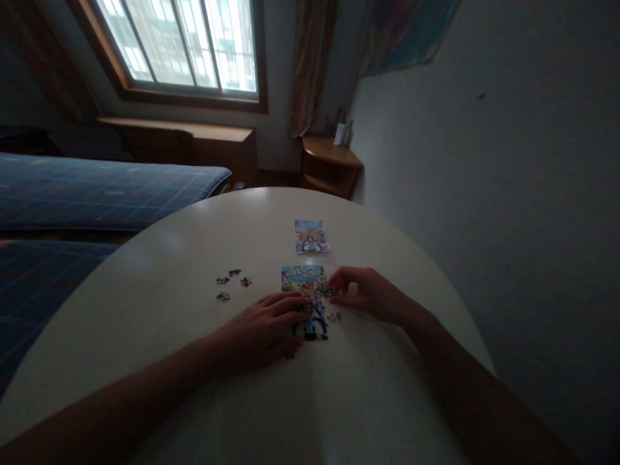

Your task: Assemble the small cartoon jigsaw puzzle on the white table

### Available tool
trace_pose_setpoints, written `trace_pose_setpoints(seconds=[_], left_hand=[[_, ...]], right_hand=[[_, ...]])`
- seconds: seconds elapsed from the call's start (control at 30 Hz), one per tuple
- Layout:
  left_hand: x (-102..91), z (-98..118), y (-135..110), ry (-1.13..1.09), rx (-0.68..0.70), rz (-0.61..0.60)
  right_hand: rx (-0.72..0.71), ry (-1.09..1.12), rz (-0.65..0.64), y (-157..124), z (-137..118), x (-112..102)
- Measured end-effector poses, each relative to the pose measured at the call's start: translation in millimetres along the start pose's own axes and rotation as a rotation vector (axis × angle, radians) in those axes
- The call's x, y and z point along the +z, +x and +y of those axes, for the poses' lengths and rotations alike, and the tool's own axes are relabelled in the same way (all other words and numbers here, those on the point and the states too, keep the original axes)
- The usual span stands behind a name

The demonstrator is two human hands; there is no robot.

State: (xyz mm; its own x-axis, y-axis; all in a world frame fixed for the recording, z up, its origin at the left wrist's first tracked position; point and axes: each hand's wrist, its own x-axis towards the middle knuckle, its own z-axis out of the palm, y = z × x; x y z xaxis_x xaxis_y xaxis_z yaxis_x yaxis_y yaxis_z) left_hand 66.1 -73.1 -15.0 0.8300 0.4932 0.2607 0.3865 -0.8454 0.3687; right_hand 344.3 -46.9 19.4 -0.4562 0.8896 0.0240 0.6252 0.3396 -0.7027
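Observation:
A partly joined jigsaw puzzle (303, 274) with a bright cartoon picture lies on the round white table (261, 219). My left hand (274, 323) rests flat over its left and lower part, fingers stretched out, hiding some of the picture. At the puzzle's right edge, my right hand (356, 290) pinches a small puzzle piece (327, 291) between thumb and fingers. Just below that hand lies a loose piece (334, 317). Another loose piece (289, 356) sits under the left hand's near side.
Several loose puzzle pieces (235, 272) lie to the left. Beyond the puzzle is a small picture sheet (311, 236) with similar artwork. A bed with a plaid mattress (106, 194) stands left of the table, a wall (508, 194) to the right, and a corner shelf (332, 152) behind.

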Motion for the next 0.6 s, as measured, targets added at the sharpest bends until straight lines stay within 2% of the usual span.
trace_pose_setpoints(seconds=[0.6], left_hand=[[-2.5,3.0,1.9,0.004,0.001,-0.019]], right_hand=[[-0.013,-0.069,0.017,0.3,-1.7,1.3]])
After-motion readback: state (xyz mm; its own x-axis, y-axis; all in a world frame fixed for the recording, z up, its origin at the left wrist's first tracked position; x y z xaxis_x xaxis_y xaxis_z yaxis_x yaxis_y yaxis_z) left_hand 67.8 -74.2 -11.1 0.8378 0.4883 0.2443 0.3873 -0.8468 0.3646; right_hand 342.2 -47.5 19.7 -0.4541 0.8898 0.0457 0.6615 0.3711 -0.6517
